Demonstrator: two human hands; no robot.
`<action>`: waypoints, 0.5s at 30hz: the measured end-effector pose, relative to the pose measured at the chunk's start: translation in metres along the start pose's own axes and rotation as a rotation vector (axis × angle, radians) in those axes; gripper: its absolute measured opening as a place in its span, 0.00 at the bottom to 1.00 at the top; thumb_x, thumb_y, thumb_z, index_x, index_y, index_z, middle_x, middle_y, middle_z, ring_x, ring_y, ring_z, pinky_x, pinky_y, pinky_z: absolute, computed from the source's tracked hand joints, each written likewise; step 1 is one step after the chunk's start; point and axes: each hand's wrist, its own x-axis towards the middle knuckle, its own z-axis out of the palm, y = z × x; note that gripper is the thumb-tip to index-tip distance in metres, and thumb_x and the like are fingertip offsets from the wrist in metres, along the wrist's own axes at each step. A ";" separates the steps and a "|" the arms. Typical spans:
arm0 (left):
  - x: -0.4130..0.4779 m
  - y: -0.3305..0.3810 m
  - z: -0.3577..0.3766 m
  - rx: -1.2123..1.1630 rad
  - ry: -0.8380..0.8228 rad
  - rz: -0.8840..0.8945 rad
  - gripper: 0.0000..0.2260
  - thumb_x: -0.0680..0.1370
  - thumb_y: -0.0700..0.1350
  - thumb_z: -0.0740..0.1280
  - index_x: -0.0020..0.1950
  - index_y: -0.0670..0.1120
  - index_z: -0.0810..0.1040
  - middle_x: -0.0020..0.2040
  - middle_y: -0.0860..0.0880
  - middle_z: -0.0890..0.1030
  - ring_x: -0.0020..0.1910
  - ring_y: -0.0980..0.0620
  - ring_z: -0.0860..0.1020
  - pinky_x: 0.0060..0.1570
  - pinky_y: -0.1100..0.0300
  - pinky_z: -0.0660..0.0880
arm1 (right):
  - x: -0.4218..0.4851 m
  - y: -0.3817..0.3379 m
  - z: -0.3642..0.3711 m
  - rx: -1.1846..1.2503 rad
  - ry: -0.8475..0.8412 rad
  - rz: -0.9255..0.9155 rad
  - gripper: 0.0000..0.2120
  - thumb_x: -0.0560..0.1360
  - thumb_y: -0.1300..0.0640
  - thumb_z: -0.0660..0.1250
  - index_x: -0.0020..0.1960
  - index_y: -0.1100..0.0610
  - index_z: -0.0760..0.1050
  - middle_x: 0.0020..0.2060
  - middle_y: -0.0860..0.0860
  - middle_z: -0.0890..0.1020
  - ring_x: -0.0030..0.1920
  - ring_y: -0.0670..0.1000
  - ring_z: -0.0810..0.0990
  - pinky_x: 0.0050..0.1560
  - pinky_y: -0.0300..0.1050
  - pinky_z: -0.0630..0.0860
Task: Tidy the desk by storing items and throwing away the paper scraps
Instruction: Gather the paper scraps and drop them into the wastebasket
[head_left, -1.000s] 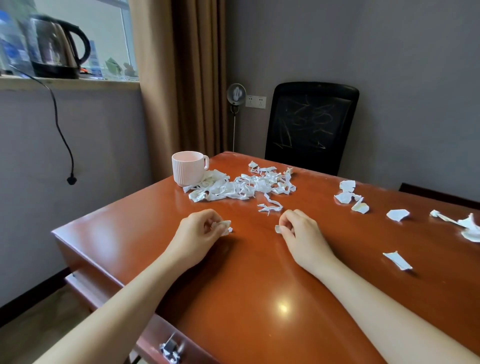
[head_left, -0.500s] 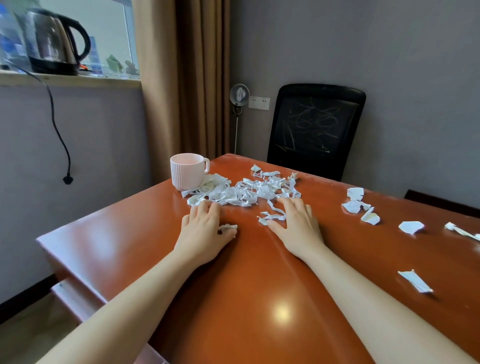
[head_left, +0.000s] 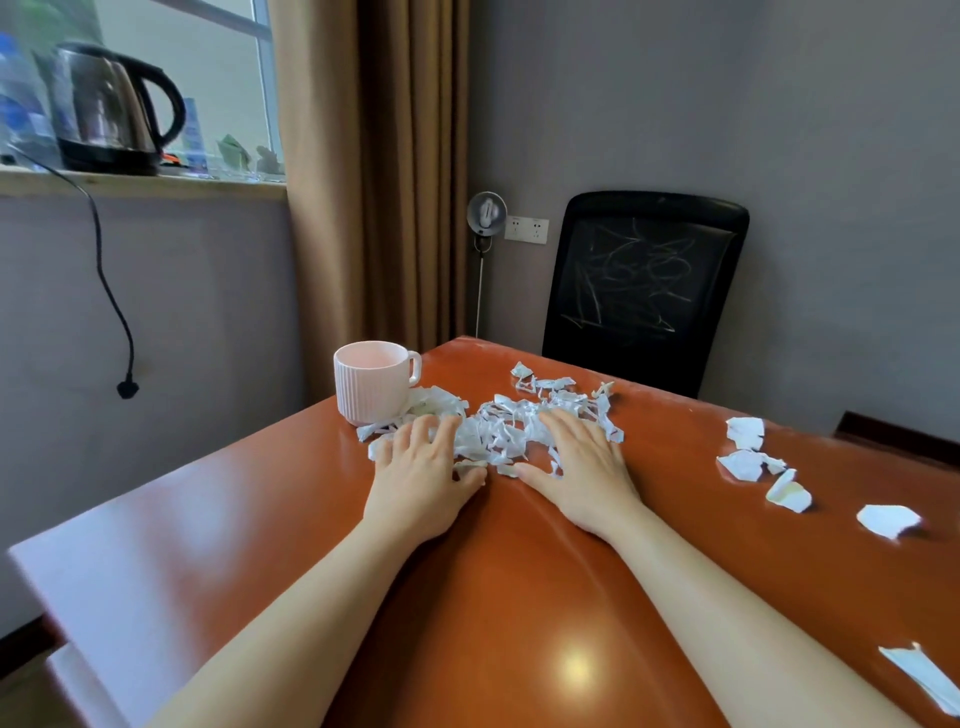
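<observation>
A heap of white paper scraps (head_left: 506, 423) lies on the reddish-brown desk (head_left: 519, 597), just right of a pink ribbed mug (head_left: 371, 382). My left hand (head_left: 421, 470) lies flat with straight fingers on the heap's left side, its fingertips close to the mug's base. My right hand (head_left: 579, 462) lies flat on the heap's right side, fingers spread over the scraps. Part of the heap is hidden under both palms. Larger torn pieces (head_left: 748, 457) lie apart to the right.
More scraps (head_left: 888, 519) sit near the desk's right edge, one (head_left: 922, 675) at the lower right. A black office chair (head_left: 644, 286) stands behind the desk. A kettle (head_left: 111, 109) sits on the windowsill, its cord hanging down the wall.
Both hands have moved forward from the near desk onto the scrap heap. A second ago each pinched a small scrap; now both lie flat, fingers extended.
</observation>
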 end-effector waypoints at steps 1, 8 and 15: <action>0.002 0.000 0.001 -0.003 -0.007 0.002 0.27 0.77 0.62 0.57 0.73 0.53 0.58 0.72 0.48 0.63 0.72 0.46 0.59 0.71 0.48 0.55 | 0.004 0.000 0.001 0.013 -0.012 -0.011 0.35 0.75 0.37 0.59 0.76 0.48 0.51 0.76 0.46 0.54 0.76 0.51 0.51 0.74 0.52 0.50; 0.014 0.003 0.003 -0.011 -0.016 0.086 0.17 0.78 0.59 0.57 0.62 0.51 0.69 0.62 0.49 0.70 0.63 0.48 0.67 0.62 0.52 0.64 | 0.016 -0.001 0.003 0.035 -0.053 -0.104 0.31 0.75 0.37 0.59 0.74 0.45 0.57 0.72 0.46 0.64 0.73 0.50 0.58 0.72 0.52 0.56; 0.015 0.001 0.005 -0.033 -0.012 0.179 0.12 0.79 0.53 0.58 0.57 0.47 0.70 0.62 0.49 0.70 0.60 0.48 0.68 0.59 0.53 0.66 | 0.015 -0.002 0.003 0.067 -0.008 -0.183 0.11 0.76 0.50 0.64 0.53 0.56 0.72 0.49 0.47 0.71 0.53 0.50 0.71 0.49 0.43 0.69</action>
